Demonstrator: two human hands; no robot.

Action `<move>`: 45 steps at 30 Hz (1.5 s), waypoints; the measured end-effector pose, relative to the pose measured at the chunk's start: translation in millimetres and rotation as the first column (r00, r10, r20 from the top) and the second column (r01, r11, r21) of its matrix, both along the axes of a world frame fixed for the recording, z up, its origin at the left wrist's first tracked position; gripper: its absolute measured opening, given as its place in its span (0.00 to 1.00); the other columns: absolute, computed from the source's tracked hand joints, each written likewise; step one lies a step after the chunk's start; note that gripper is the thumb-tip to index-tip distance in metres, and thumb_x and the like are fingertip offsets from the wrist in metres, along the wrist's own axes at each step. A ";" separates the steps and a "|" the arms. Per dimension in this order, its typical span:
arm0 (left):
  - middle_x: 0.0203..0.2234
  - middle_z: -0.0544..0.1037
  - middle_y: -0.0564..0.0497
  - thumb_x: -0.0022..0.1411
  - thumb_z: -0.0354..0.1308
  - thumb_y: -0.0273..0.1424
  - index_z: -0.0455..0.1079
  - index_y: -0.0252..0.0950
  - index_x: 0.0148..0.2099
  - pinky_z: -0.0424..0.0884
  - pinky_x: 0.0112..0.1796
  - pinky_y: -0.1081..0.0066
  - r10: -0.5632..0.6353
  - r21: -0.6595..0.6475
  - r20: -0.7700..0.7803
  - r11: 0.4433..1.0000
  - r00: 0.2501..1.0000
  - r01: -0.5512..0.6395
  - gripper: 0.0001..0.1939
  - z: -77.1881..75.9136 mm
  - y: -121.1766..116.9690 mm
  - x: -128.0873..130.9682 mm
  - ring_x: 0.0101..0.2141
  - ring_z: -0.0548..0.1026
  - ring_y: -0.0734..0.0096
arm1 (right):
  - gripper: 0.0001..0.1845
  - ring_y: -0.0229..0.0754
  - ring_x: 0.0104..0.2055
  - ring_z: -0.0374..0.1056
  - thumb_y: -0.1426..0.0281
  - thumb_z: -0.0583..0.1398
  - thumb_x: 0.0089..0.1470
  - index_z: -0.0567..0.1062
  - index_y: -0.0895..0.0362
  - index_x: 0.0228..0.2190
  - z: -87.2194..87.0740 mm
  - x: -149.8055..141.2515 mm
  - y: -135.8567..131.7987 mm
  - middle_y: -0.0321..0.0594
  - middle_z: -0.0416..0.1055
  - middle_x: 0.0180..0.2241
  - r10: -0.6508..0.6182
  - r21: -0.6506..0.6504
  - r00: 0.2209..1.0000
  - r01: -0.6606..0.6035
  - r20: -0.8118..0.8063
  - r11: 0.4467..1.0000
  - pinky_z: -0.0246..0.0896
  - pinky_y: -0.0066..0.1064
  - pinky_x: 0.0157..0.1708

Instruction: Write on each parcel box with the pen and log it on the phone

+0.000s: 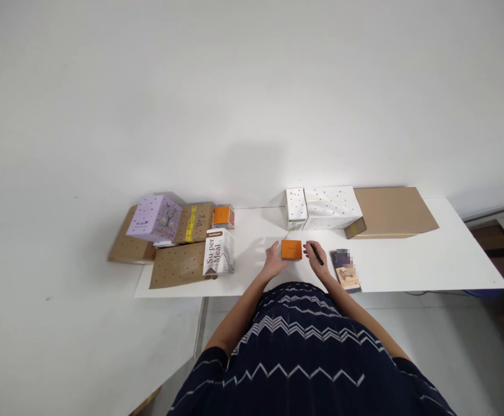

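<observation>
A small orange box (291,249) lies on the white table in front of me, between my two hands. My left hand (274,261) is at its left side with fingers apart, the thumb close to the lower left corner; whether it touches the box is hard to make out. To the right of the box, my right hand (314,256) is closed around a black pen (317,254), which slants down to the right. A phone (346,270), partly blurred out, rests just right of that hand.
At left on the table (407,263) are a purple box (154,218), brown cartons (178,266), a white "Su-per Meal" box (217,252) and another orange box (223,217). White dotted boxes (333,207) and a large brown carton (394,211) line the wall at right.
</observation>
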State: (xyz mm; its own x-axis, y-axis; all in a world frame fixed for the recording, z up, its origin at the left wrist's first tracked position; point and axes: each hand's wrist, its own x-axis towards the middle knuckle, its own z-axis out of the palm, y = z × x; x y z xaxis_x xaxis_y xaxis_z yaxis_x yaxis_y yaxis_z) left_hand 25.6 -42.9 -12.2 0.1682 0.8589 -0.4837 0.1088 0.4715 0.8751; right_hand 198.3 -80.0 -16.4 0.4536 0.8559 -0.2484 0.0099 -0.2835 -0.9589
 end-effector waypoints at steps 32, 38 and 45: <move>0.61 0.55 0.46 0.59 0.53 0.26 0.59 0.43 0.60 0.61 0.54 0.55 -0.261 0.356 -0.747 0.620 0.611 0.699 0.26 -10.1 1.4 15.2 0.54 0.61 0.55 | 0.12 0.41 0.26 0.65 0.59 0.54 0.51 0.69 0.54 0.29 -15.0 -13.3 23.5 0.36 0.70 0.26 0.133 0.019 0.954 -0.143 0.270 0.989 0.64 0.32 0.28; 0.60 0.56 0.46 0.58 0.54 0.25 0.59 0.43 0.59 0.60 0.55 0.55 -0.273 0.361 -0.726 0.630 0.631 0.687 0.26 -9.2 2.0 15.8 0.55 0.61 0.56 | 0.13 0.41 0.27 0.66 0.58 0.53 0.51 0.69 0.55 0.30 -11.9 -13.5 24.8 0.38 0.71 0.26 0.150 0.033 0.942 -0.168 0.301 0.985 0.64 0.32 0.28; 0.60 0.57 0.44 0.57 0.54 0.25 0.54 0.39 0.61 0.60 0.55 0.55 -0.273 0.367 -0.719 0.632 0.639 0.683 0.30 -10.4 2.3 15.4 0.56 0.60 0.56 | 0.14 0.41 0.27 0.65 0.59 0.53 0.51 0.69 0.56 0.30 -10.6 -13.8 24.3 0.38 0.71 0.27 0.152 0.022 0.933 -0.168 0.326 0.986 0.63 0.31 0.28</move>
State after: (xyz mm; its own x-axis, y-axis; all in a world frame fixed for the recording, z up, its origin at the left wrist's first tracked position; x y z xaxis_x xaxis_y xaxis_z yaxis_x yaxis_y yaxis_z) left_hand 41.0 -40.6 -22.6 0.5230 0.8474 -0.0914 0.7011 -0.3668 0.6115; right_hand 184.5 -55.7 -27.0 0.3583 0.9311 -0.0677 0.3617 -0.2053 -0.9094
